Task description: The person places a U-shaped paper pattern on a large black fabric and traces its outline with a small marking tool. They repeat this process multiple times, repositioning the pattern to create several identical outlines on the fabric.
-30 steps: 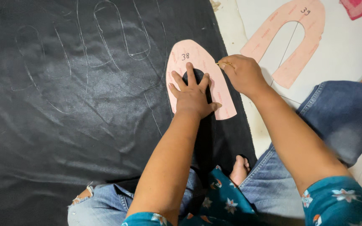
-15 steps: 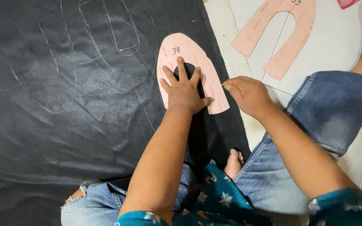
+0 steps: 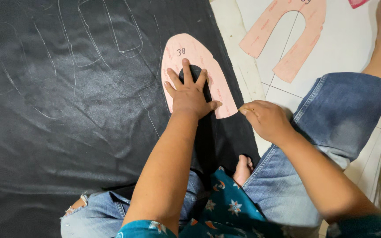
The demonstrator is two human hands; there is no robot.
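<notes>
Pressing pink arched card template (image 3: 199,57) (left hand (image 3: 190,94)) onto matte black sheet (image 3: 67,123)

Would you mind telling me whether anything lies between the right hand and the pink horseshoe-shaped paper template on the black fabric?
Nothing visible does. The right hand sits at the lower right end of the pink horseshoe-shaped paper template, its fingertips at the edge. The left hand presses flat on the template's middle, clear of that end, over the black fabric sheet.

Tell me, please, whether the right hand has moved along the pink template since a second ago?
Yes. The right hand has slid from the pink template's upper right side down to its lower right tip.
</notes>
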